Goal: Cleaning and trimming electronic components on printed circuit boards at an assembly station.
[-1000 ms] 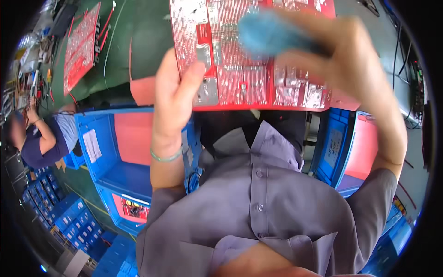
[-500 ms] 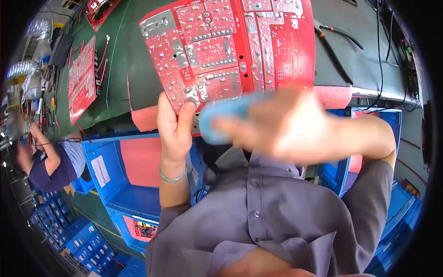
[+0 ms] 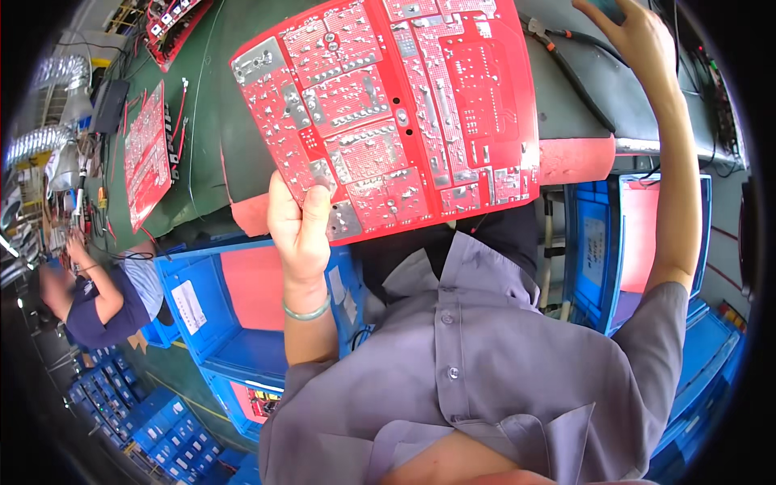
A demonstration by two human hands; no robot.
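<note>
Left hand point(image 3: 301, 230): left of centre, clamped near the lower-left corner of our red circuit board point(image 3: 388, 121).
Board: upper centre, tilted, rising up-right from this nearer hand.
Right hand point(image 3: 638, 36): upper right, apart from it; grip we cannot tell.

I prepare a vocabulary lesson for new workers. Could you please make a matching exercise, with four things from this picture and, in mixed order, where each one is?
1. large red circuit board
2. black-handled pliers
3. bangle
4. right hand

A. lying on the green bench
B. at a blue object cut off by the picture's top edge
C. around the left wrist
D. gripped by the left hand near its lower left corner

Pairs: 1-D; 2-A; 3-C; 4-B
</note>
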